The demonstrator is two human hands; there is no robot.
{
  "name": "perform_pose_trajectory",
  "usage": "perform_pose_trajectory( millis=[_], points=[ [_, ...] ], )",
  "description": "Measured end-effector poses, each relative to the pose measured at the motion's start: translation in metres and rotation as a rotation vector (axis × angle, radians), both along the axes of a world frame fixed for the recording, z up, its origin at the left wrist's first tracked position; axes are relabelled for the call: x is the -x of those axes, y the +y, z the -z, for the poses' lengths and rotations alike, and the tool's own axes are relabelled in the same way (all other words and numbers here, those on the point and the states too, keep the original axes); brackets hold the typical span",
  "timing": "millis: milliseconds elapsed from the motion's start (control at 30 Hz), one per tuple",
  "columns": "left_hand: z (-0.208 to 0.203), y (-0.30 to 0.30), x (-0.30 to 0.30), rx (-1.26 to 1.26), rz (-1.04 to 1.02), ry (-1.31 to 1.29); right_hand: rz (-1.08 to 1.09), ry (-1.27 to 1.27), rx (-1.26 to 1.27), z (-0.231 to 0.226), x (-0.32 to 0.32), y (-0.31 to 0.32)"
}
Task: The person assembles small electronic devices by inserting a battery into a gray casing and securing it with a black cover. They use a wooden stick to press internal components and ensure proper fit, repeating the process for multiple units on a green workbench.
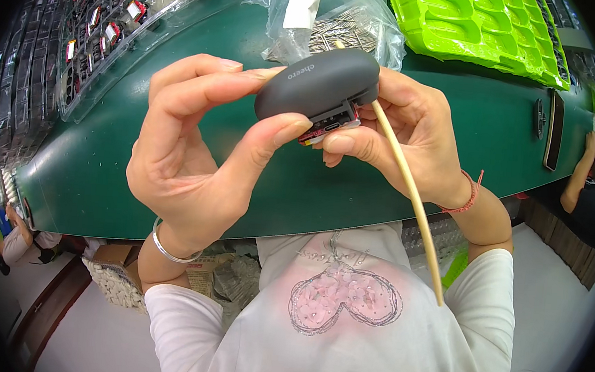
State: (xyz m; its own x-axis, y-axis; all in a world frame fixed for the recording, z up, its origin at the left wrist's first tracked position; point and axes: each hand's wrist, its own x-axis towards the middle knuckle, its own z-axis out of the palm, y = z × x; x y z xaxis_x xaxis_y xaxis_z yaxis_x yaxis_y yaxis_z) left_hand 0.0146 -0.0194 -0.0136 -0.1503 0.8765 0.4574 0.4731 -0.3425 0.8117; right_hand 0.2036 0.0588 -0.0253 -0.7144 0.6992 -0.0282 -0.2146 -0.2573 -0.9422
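In front of me, above the table, both hands hold a dark grey oval plastic casing (pixel 312 82). A small circuit board (pixel 331 127) with a metal port and bits of red and yellow shows at an opening along its lower edge. My left hand (pixel 193 132) pinches the casing's left end between thumb and forefinger. The thumb of my right hand (pixel 414 129) presses by the board, while its fingers go behind the casing, partly hidden. A thin, pale wooden stick (pixel 409 184) runs through my right hand and slants down toward my shirt.
A clear plastic bag of metal pins (pixel 348 30) lies beyond the casing on the green table (pixel 310 201). Green moulded trays (pixel 478 25) stand at the far right, near a phone (pixel 554 129). Trays of small electronic parts (pixel 103 31) fill the left. Other people sit at both sides.
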Motion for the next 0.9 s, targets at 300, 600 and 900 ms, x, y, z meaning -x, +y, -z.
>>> perform_pose_trajectory(
  millis=[300,600,900],
  points=[
    [-0.0013,0.0033,0.0018,-0.036,-0.012,0.091,-0.02,-0.068,0.082,-0.0059,-0.0012,0.0005],
    [-0.0062,-0.0005,-0.0039,0.196,0.037,-0.071,0.007,-0.041,0.08,-0.0098,-0.0024,0.0012],
    [-0.0053,0.0021,-0.0049,0.267,0.06,-0.151,-0.055,-0.022,-0.007,-0.0009,-0.0053,0.0065]
  ],
)
